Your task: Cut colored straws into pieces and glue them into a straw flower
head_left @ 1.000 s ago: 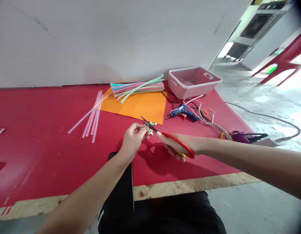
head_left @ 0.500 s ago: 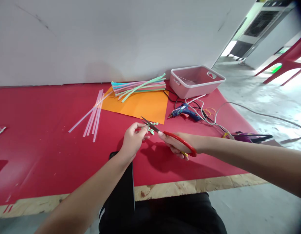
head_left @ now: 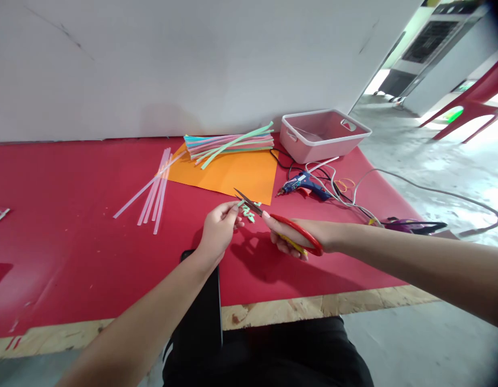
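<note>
My right hand (head_left: 291, 236) grips scissors (head_left: 299, 234) with red and yellow handles, their blades pointing left and up. Between the thumb and fingers of my left hand (head_left: 222, 223) is a short pale green strip (head_left: 240, 203), its tip at the scissor blades. Small cut green pieces (head_left: 247, 214) lie on the red table just beneath the blades. Behind both hands, an orange sheet (head_left: 249, 174) carries a bundle of pastel strips (head_left: 232, 144), with green ones laid across the top.
Glue sticks (head_left: 152, 193) lie left of the orange sheet. A blue glue gun (head_left: 305, 185) with tangled cords rests to the right, before a pink basket (head_left: 325, 142). A black phone (head_left: 200, 317) overhangs the wooden table edge (head_left: 313, 312). A white wall stands behind.
The scissors have closed somewhat, their yellow handle now showing more below the red one. My left hand has shifted slightly left, and the green strip's end shows more plainly at the blades.
</note>
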`<state>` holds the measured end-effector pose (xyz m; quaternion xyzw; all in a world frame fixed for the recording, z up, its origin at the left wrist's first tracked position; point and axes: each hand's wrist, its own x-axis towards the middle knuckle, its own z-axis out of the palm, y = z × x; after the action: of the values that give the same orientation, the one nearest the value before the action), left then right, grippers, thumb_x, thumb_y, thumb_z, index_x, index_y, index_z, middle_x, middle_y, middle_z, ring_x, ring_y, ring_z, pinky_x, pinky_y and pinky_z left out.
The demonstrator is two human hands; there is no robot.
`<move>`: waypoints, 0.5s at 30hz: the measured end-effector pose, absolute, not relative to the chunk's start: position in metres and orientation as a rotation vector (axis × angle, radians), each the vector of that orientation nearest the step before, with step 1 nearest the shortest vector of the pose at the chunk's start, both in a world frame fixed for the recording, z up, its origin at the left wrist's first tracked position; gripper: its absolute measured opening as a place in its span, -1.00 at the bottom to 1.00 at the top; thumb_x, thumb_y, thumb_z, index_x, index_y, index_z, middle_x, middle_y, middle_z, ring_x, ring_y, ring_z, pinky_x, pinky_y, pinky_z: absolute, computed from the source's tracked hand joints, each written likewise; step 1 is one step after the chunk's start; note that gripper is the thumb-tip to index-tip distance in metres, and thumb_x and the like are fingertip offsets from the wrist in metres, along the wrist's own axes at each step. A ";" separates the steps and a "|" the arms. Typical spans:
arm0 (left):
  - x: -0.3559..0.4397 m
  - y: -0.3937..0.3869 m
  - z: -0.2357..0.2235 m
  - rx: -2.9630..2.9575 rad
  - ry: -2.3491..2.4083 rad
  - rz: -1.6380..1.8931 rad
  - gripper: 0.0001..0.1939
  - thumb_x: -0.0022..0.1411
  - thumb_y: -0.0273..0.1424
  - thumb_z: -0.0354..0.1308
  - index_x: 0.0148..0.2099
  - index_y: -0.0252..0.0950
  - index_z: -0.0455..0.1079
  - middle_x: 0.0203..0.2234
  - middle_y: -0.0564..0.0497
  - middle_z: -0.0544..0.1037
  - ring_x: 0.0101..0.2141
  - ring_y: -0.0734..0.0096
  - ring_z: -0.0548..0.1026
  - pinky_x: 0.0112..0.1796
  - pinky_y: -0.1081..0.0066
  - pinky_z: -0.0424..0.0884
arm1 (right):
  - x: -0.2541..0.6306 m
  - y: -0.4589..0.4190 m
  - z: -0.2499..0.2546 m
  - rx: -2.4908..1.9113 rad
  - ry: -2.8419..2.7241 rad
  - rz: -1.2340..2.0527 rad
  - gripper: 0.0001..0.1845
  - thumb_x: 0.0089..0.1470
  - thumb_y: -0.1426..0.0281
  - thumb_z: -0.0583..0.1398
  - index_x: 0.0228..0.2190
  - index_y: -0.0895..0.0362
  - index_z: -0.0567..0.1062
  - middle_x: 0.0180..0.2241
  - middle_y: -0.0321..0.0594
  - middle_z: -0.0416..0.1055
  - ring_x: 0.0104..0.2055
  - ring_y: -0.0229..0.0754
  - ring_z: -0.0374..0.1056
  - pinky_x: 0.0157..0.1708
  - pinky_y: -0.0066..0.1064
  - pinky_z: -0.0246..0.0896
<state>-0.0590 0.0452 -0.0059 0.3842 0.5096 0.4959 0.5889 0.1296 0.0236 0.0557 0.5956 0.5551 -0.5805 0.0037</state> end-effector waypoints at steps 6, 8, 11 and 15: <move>-0.061 0.045 -0.001 0.841 1.086 1.204 -0.74 0.05 -0.39 0.32 -0.17 -0.36 0.50 -0.40 -0.05 0.60 -0.38 0.46 0.55 -0.19 0.34 0.48 | 0.126 0.019 0.060 1.874 1.740 -1.796 -0.16 -0.05 -0.37 -0.22 -0.45 0.14 0.31 -0.58 -0.32 0.24 -0.67 -0.37 0.14 -0.70 -0.49 0.10; -0.061 0.045 0.001 0.825 1.072 1.218 -0.72 0.04 -0.39 0.32 -0.17 -0.34 0.45 -0.39 -0.05 0.60 -0.35 0.43 0.57 -0.18 0.32 0.48 | 0.126 0.017 0.061 1.883 1.733 -1.800 -0.18 -0.01 -0.35 -0.22 -0.46 0.14 0.30 -0.59 -0.33 0.23 -0.67 -0.37 0.13 -0.69 -0.48 0.10; -0.061 0.044 0.004 0.823 1.062 1.250 -0.72 0.07 -0.39 0.31 -0.17 -0.29 0.35 -0.39 -0.02 0.61 -0.34 0.43 0.58 -0.17 0.33 0.47 | 0.128 0.017 0.060 1.878 1.746 -1.818 -0.19 0.01 -0.33 -0.22 -0.48 0.15 0.31 -0.60 -0.32 0.23 -0.66 -0.36 0.14 -0.67 -0.47 0.12; -0.059 0.043 0.006 0.839 1.071 1.262 -0.72 0.06 -0.42 0.31 -0.24 -0.27 0.27 -0.49 0.06 0.56 -0.41 0.46 0.57 -0.22 0.35 0.47 | 0.128 0.017 0.059 1.884 1.725 -1.823 -0.19 0.01 -0.33 -0.22 -0.47 0.15 0.30 -0.61 -0.33 0.23 -0.67 -0.36 0.14 -0.67 -0.49 0.10</move>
<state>-0.0594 0.0428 0.0060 0.3617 0.4619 0.5441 0.5998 0.1280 0.0174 0.0585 0.6002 0.5498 -0.5809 0.0017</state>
